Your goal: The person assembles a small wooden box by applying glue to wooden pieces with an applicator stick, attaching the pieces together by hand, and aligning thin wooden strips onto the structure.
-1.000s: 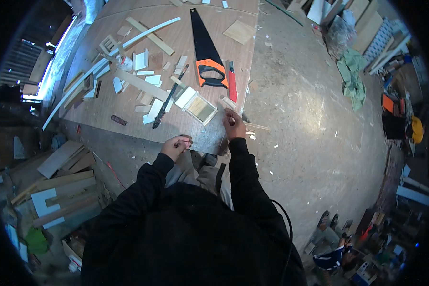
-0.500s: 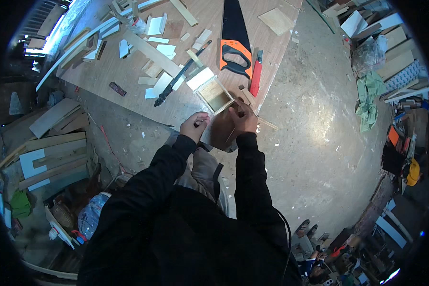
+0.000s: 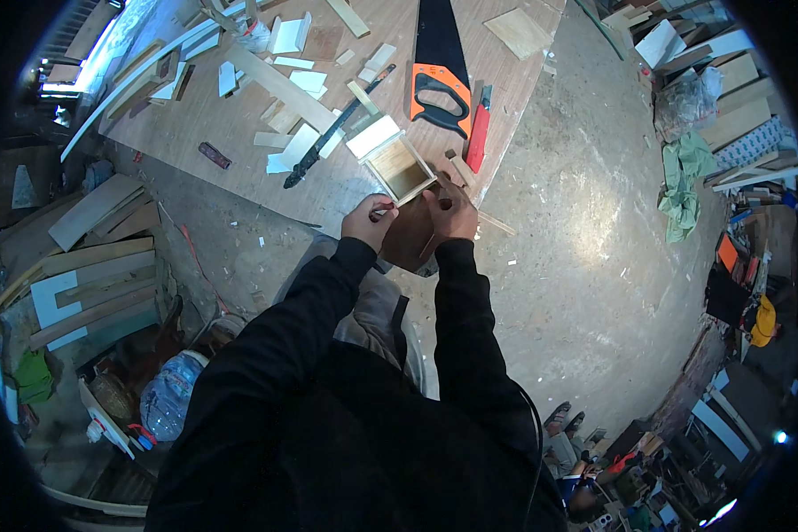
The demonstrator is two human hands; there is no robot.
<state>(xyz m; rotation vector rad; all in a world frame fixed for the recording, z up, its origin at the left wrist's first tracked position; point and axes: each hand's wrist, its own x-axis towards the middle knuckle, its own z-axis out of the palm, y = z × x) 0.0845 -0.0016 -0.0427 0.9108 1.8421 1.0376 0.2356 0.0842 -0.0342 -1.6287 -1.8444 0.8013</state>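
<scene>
A small open-topped wooden box (image 3: pixel 397 170) lies at the near edge of the workbench, with a pale block (image 3: pixel 372 136) against its far-left side. My left hand (image 3: pixel 369 222) is closed, thumb and fingers pinched at the box's near-left corner. A tiny reddish spot shows at those fingertips, too small to name. At the near-right corner my right hand (image 3: pixel 452 213) has its fingers curled around the box's edge. Beneath the hands is a brown surface (image 3: pixel 408 238) in shadow. Small wood offcuts (image 3: pixel 460 168) sit just right of the box.
A handsaw (image 3: pixel 441 89) with an orange and black handle and a red-handled tool (image 3: pixel 480 133) lie beyond the box. Left of it are a long dark tool (image 3: pixel 328 142) and white offcuts (image 3: pixel 301 146). Boards (image 3: pixel 97 266) are piled on the floor at left.
My left hand has moved forward and slightly right, from just short of the box to its near-left corner. My right hand stays by the near-right corner, its fingers shifted slightly.
</scene>
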